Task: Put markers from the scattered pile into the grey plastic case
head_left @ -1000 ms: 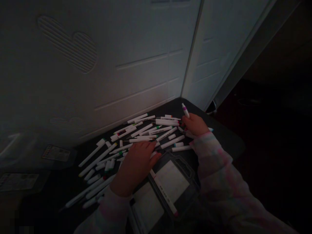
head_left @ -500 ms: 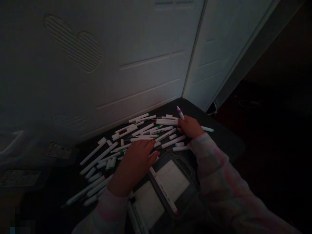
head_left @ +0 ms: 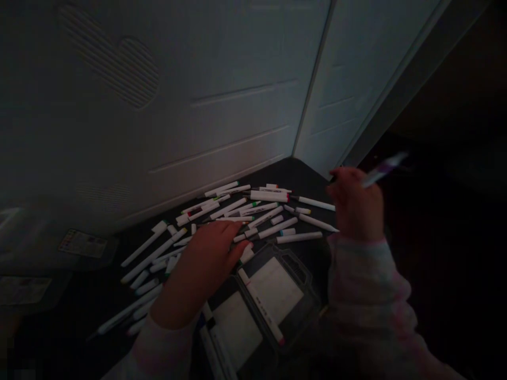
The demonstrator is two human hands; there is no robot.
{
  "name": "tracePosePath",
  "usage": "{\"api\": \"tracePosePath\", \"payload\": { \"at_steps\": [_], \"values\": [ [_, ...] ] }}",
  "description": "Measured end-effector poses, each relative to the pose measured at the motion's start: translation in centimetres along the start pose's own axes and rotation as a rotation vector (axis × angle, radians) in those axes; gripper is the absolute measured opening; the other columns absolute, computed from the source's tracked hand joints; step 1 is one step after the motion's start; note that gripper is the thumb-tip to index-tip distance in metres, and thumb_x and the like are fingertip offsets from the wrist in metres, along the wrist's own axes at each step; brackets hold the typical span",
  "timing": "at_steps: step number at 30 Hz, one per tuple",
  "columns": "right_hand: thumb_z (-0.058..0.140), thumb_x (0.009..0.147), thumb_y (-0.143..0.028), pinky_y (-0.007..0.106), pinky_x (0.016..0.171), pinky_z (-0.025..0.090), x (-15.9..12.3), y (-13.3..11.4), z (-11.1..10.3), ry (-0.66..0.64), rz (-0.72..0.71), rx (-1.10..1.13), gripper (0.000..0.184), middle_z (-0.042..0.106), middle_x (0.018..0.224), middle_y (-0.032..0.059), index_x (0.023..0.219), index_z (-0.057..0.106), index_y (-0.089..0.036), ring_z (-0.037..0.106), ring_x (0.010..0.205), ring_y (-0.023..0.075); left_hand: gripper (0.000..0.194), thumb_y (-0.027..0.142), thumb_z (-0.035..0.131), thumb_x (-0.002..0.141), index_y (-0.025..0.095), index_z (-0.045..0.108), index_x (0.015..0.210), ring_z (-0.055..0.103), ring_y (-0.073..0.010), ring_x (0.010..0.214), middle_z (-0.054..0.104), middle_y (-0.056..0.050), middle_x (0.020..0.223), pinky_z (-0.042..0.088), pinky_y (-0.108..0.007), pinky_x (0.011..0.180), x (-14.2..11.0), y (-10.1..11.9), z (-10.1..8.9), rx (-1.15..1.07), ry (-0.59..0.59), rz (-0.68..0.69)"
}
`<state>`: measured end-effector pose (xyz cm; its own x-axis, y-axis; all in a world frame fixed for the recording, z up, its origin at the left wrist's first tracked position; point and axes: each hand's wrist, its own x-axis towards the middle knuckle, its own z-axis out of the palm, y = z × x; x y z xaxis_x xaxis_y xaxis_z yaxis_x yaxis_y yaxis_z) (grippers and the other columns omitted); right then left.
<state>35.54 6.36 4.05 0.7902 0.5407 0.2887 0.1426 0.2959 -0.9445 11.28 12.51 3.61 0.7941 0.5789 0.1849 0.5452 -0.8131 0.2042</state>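
My right hand (head_left: 358, 211) is raised to the right of the pile, closed around a white marker with a purple band (head_left: 383, 170); the marker's far end is blurred. Low over the loose white markers (head_left: 269, 196) lies my left hand (head_left: 198, 269), its fingers stretched out and thumb apart. It covers part of the pile, and what lies under the palm is hidden. Beside its thumb, an opened clear plastic case (head_left: 307, 287) shows white panels. A marker with a pink end (head_left: 263, 309) lies across the case's middle.
The markers and several loose caps are spread on a dark tabletop (head_left: 304, 171). A white panelled wall (head_left: 237, 63) rises right behind them. At the left are clear packages with printed cards (head_left: 83, 243). The area at the right is very dark.
My right hand has lifted away from the pile and moved right with the purple-banded marker. My left hand has shifted slightly left, along with the whole view.
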Motion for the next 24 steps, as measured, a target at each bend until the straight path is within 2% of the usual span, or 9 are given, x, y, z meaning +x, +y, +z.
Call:
{"api": "tracePosePath", "payload": {
  "at_steps": [3,6,12,15,18,21,24],
  "values": [
    [0.049,0.076,-0.027,0.024,0.049,0.032,-1.7,-4.3,-1.4,-0.024,0.03,0.43,0.015,0.02,0.04,-0.0094,0.064,0.056,-0.022,0.015,0.039,0.0082,0.033,0.037,0.043,0.084,0.017,0.055,0.107,0.056,-0.0221,0.095,0.062,-0.009,0.1,0.046,-0.038,0.082,0.0,0.3,-0.5,-0.012,0.047,0.029],
    [0.046,0.081,-0.029,0.026,0.054,0.038,-2.8,-7.3,-2.3,-0.095,0.066,0.602,0.019,0.017,0.041,-0.0098,0.066,0.056,-0.024,0.016,0.036,0.0074,0.031,0.037,0.042,0.084,0.017,0.056,0.104,0.057,-0.0218,0.093,0.063,-0.008,0.098,0.046,-0.037,0.08,-0.1,0.9,-0.9,-0.026,0.111,0.093],
    [0.041,0.086,-0.03,0.024,0.051,0.036,-3.5,-9.8,-2.1,-0.174,0.038,0.874,0.024,0.024,0.04,-0.0093,0.069,0.057,-0.023,0.028,0.032,0.0036,0.023,0.036,0.043,0.084,0.018,0.057,0.091,0.058,-0.0195,0.081,0.064,-0.005,0.085,0.045,-0.033,0.072,-1.2,2.4,-2.5,-0.048,0.277,0.196],
    [0.034,0.087,-0.034,0.024,0.051,0.035,-4.0,-11.3,-1.5,-0.199,0.131,1.273,0.031,0.029,0.04,-0.0081,0.072,0.059,-0.025,0.033,0.033,0.0035,0.02,0.035,0.044,0.084,0.019,0.056,0.086,0.057,-0.0179,0.075,0.063,-0.003,0.079,0.043,-0.03,0.068,-2.1,3.5,-3.7,-0.073,0.32,0.219],
    [0.026,0.085,-0.038,0.026,0.05,0.031,-4.5,-12.8,-1.1,-0.193,0.257,1.658,0.038,0.029,0.04,-0.0073,0.075,0.062,-0.028,0.032,0.033,0.0039,0.016,0.032,0.045,0.084,0.02,0.055,0.082,0.056,-0.0157,0.071,0.06,-0.001,0.075,0.042,-0.028,0.065,-3.0,4.8,-4.5,-0.103,0.309,0.233],
    [0.032,0.083,-0.034,0.026,0.05,0.028,-5.0,-13.9,-1.0,-0.219,0.253,1.742,0.03,0.025,0.042,-0.008,0.077,0.061,-0.03,0.027,0.034,0.0036,0.017,0.028,0.043,0.085,0.02,0.054,0.077,0.054,-0.0147,0.068,0.059,0.0,0.071,0.04,-0.028,0.063,-3.5,5.9,-4.8,-0.104,0.29,0.244],
    [0.039,0.082,-0.027,0.024,0.049,0.03,-5.4,-14.5,-0.7,-0.262,0.148,1.632,0.018,0.023,0.043,-0.0091,0.077,0.056,-0.027,0.027,0.035,0.0038,0.018,0.027,0.042,0.085,0.02,0.054,0.074,0.053,-0.0149,0.066,0.058,0.0,0.069,0.039,-0.028,0.062,-3.8,6.3,-5.0,-0.085,0.312,0.232]
  ]
}}
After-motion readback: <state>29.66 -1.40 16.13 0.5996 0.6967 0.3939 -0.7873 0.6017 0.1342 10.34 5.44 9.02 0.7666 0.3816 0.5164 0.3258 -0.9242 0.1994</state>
